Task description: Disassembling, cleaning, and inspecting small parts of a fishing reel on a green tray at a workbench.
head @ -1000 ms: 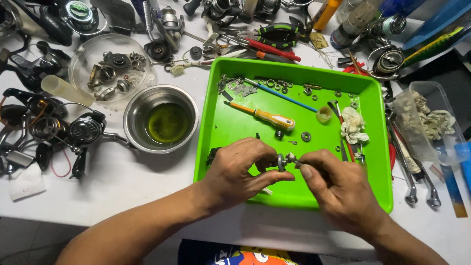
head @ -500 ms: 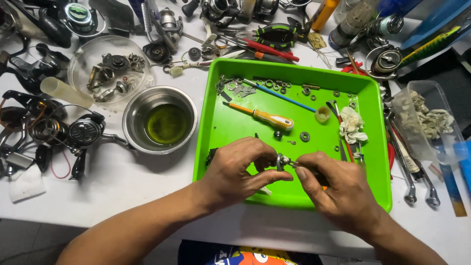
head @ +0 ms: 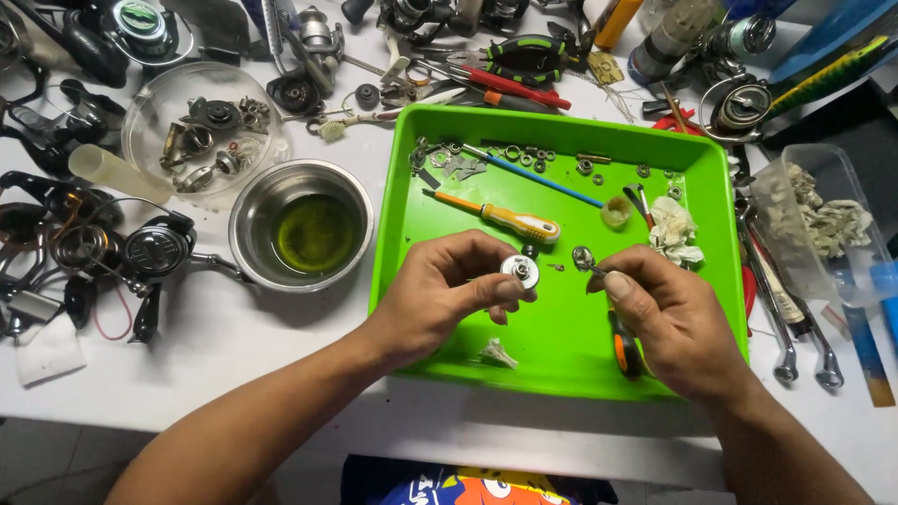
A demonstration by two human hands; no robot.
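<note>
- The left hand holds a small round silver metal part between the thumb and the fingertips; the fingers are closed narrowly around it, above the middle of the bright green plastic tray.
- The right hand pinches a thin metal piece with a small round shiny head; the thumb and the first finger are pressed together on it. The two parts are near each other but apart.
- Under the right hand lies a tool with an orange and black handle, partly hidden.
- In the tray, behind the hands, lie a screwdriver with an orange and cream handle, a thin blue stick, a crumpled white tissue and many small metal rings and washers near the far wall.
- Left of the tray stands a round steel bowl with yellow-green liquid.
- Further left is a clear round dish with metal parts.
- Right of the tray lie two silver wrenches on the white table.
</note>
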